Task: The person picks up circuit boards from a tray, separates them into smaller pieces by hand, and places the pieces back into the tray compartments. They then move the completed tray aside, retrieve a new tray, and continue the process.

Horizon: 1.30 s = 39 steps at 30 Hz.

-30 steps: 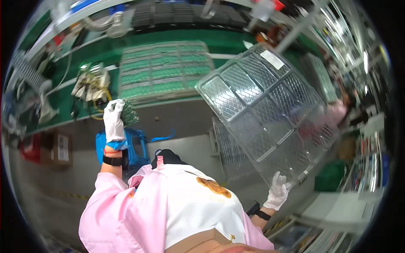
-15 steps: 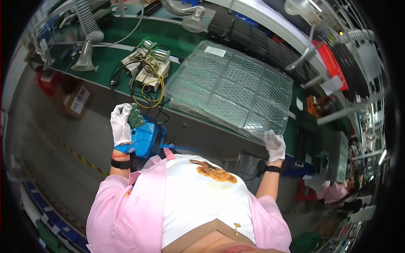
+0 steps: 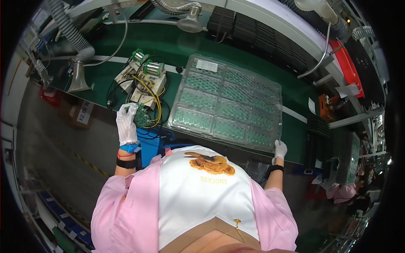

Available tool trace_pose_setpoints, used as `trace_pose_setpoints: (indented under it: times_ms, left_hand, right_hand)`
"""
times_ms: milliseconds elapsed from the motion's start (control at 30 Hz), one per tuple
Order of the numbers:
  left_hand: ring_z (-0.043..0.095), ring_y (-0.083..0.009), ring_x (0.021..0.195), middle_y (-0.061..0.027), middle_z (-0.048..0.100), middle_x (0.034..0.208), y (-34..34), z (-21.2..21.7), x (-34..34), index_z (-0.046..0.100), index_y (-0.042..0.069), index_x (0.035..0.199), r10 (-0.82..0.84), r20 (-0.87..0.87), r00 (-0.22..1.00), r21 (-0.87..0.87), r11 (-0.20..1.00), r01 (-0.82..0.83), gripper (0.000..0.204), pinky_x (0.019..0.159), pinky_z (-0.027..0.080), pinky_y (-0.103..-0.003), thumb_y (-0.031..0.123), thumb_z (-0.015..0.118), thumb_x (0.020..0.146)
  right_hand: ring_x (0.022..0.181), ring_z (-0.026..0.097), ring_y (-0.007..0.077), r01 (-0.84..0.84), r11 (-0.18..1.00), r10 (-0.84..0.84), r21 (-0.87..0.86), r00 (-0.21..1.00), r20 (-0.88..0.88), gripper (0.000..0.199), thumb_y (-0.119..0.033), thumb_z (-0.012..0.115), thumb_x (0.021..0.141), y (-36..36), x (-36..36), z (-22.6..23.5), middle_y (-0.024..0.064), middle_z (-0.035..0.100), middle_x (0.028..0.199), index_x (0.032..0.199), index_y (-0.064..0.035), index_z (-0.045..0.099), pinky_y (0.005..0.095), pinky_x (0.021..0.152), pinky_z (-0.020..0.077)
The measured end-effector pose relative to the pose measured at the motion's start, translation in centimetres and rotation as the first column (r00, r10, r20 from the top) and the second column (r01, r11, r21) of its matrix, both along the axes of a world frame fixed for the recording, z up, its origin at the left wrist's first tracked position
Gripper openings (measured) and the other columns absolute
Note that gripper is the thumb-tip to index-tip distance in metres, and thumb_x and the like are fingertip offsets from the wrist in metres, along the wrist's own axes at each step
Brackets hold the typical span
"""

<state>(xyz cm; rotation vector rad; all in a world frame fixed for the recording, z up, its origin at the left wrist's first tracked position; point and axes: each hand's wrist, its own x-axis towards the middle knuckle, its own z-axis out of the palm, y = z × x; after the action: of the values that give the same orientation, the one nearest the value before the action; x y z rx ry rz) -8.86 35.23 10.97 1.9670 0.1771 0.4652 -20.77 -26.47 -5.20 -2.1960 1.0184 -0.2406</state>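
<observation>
Tray [image 3: 219, 98], clear and compartmented, lay on the tabletop [image 3: 147, 33] along its near edge, slightly askew. A pale label [image 3: 206, 65] marked its far left corner. Green pieces [image 3: 192, 120] showed through the plastic; how many layers were stacked could not be told.

The right hand [image 3: 279, 150], gloved, was at the tray's near right corner, fingers against the rim. Whether they pinched it or merely rested there could not be determined. The left hand [image 3: 126, 122], also gloved, was closed on green boards [image 3: 142, 116] at the tabletop's near edge, left of the tray. Their number could not be counted.

Behind the boards stood reels [image 3: 153, 67] and a looped yellow cable [image 3: 158, 105]; contact with the cable could not be confirmed. A blue stool [image 3: 147, 145] stood below the near edge. Black racks [image 3: 253, 31] lined the far edge.

Handling, in this inspector's judgement: the tray appeared light but broad, thin-walled, liable to flex and slippery under gloves, best taken by opposite rims. The boards appeared light, stiff and fragile, best held by their edges, clear of components.
</observation>
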Motion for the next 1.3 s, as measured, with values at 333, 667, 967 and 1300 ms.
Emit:
trace_pose_setpoints:
  times_ms: [333, 667, 967, 1300]
  left_hand:
    - [0.055, -0.0221, 0.082, -0.0112, 0.058, 0.084, -13.5, 0.0, 5.7, 0.060, 0.000, 0.091, -0.288, -0.049, 0.956, -0.171, 0.946, 0.276, 0.012, 0.076, 0.043, -0.035, 0.010, 0.056, 0.087]
    - [0.051, -0.0262, 0.081, -0.0124, 0.055, 0.080, -22.9, -0.4, 3.8, 0.058, 0.002, 0.083, -0.400, -0.089, 0.912, 0.074, 0.911, 0.406, 0.035, 0.077, 0.038, -0.036, 0.035, 0.050, 0.090]
    - [0.054, -0.0184, 0.079, -0.0086, 0.057, 0.080, -23.2, 0.0, 5.2, 0.060, 0.002, 0.086, -0.424, -0.033, 0.905, -0.053, 0.905, 0.422, 0.021, 0.075, 0.040, -0.030, 0.023, 0.058, 0.086]
    - [0.057, -0.0169, 0.086, -0.0110, 0.063, 0.091, -24.8, 0.5, 6.9, 0.063, 0.003, 0.095, -0.778, -0.123, 0.616, -0.133, 0.628, 0.767, 0.018, 0.079, 0.044, -0.031, 0.018, 0.055, 0.088]
  right_hand:
    - [0.101, 0.054, 0.0383, 0.374, 0.871, -0.422, -0.317, 0.902, -0.095, 0.061, -0.038, 0.067, 0.076, 5.2, 0.0, 6.9, 0.0217, 0.051, 0.113, 0.127, -0.0115, 0.046, 0.0466, 0.084, 0.0460]
    - [0.114, 0.050, 0.0315, 0.082, 0.954, -0.025, -0.287, 0.980, 0.196, 0.046, -0.004, 0.058, 0.077, 2.7, -0.6, -1.6, 0.0163, 0.055, 0.121, 0.123, -0.0042, 0.051, 0.0400, 0.097, 0.0405]
    - [0.106, 0.056, 0.0322, 0.123, 0.922, -0.080, -0.367, 0.988, 0.131, 0.038, -0.007, 0.057, 0.080, 2.3, 2.3, 0.7, 0.0140, 0.060, 0.113, 0.118, -0.0048, 0.053, 0.0403, 0.089, 0.0455]
    - [0.083, 0.064, 0.0222, -0.668, 0.726, 0.506, 0.163, 0.680, 0.531, 0.040, -0.024, 0.064, 0.084, 14.4, 9.3, 16.6, 0.0166, 0.065, 0.098, 0.113, 0.0022, 0.058, 0.0323, 0.072, 0.0509]
